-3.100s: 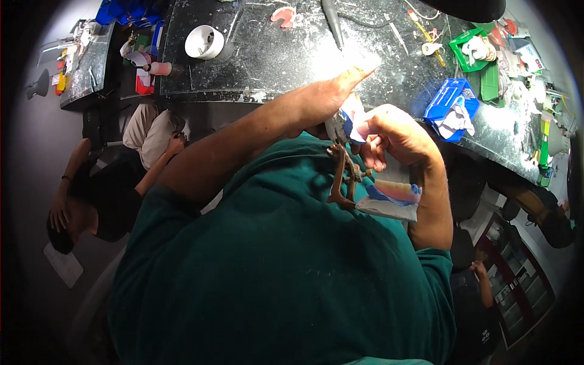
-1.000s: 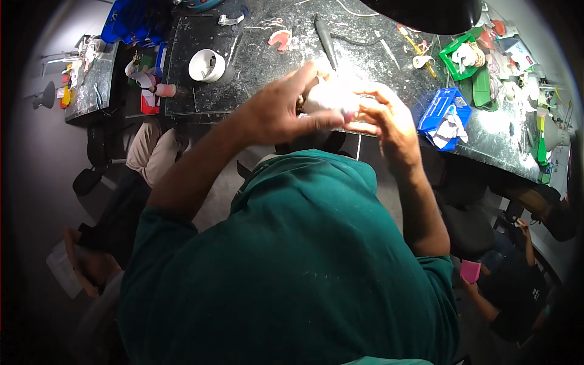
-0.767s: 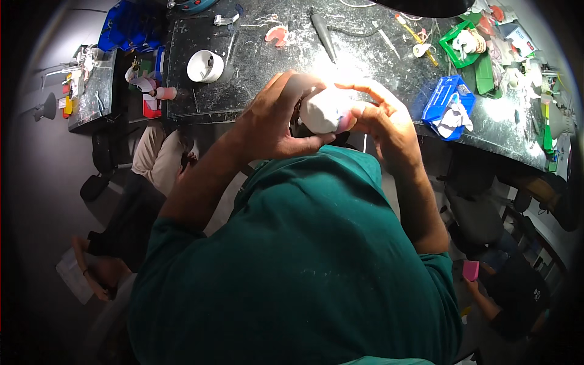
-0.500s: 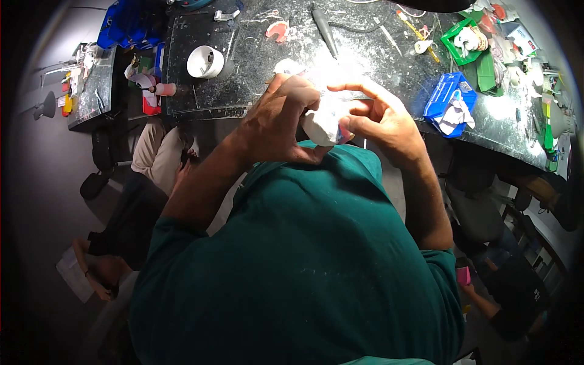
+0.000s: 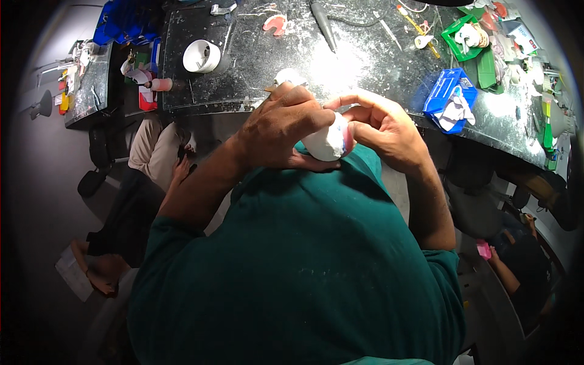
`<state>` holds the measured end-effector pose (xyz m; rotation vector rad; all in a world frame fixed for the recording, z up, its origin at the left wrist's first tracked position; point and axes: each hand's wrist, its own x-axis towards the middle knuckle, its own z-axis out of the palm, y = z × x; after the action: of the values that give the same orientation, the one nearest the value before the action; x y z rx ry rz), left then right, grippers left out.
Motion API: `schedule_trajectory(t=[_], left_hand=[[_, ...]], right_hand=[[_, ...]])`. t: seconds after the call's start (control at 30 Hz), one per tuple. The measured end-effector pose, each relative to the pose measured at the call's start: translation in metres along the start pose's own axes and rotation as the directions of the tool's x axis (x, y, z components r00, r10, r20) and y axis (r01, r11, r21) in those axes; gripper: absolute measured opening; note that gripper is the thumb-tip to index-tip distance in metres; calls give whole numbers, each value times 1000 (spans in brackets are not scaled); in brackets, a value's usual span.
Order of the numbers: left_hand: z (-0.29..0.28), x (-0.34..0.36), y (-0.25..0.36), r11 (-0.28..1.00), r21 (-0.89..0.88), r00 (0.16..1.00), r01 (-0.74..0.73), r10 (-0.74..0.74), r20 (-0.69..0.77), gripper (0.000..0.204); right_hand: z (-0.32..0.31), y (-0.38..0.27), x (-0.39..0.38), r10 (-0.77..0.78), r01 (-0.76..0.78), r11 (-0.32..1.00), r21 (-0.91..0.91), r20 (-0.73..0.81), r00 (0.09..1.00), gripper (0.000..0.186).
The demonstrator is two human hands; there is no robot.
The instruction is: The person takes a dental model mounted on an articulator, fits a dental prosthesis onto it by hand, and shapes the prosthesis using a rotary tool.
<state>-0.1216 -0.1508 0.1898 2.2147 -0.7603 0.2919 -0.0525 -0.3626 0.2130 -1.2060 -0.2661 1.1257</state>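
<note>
Just in front of the bench edge, close to my green shirt, I hold a white plaster dental model point(image 5: 324, 146) with a pink, blue-marked layer point(image 5: 348, 139) on its right side. My left hand point(image 5: 281, 129) is closed round the model's left side, its thumb below and fingers curled over the top. My right hand point(image 5: 388, 126) pinches the pink side between thumb and bent fingers. Part of the model is hidden by the fingers. Another white piece point(image 5: 289, 76) lies on the bench just beyond my left hand.
On the dusty black bench point(image 5: 255, 61) are a white bowl point(image 5: 213, 64), a pink horseshoe-shaped dental piece point(image 5: 275, 24) and a corded grey handpiece point(image 5: 323, 27). A blue bin point(image 5: 434, 111) and a green bin point(image 5: 452, 51) stand right. People sit on both sides.
The model sits slightly lower and shows more of its white face. My left fingers have moved over its top, nearer my right fingertips. At right, a person's hand with a pink item has shifted.
</note>
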Motion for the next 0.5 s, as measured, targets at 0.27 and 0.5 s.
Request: schedule_trajectory(t=[0.27, 0.5], left_hand=[[-5, 8, 4, 997, 50, 998, -57, 55, 44, 59], [-5, 10, 3, 995, 41, 993, -92, 89, 79, 57]], right_hand=[[-10, 3, 2, 19, -23, 999, 35, 91, 996, 35], [-4, 12, 6, 17, -37, 987, 158, 128, 992, 32]])
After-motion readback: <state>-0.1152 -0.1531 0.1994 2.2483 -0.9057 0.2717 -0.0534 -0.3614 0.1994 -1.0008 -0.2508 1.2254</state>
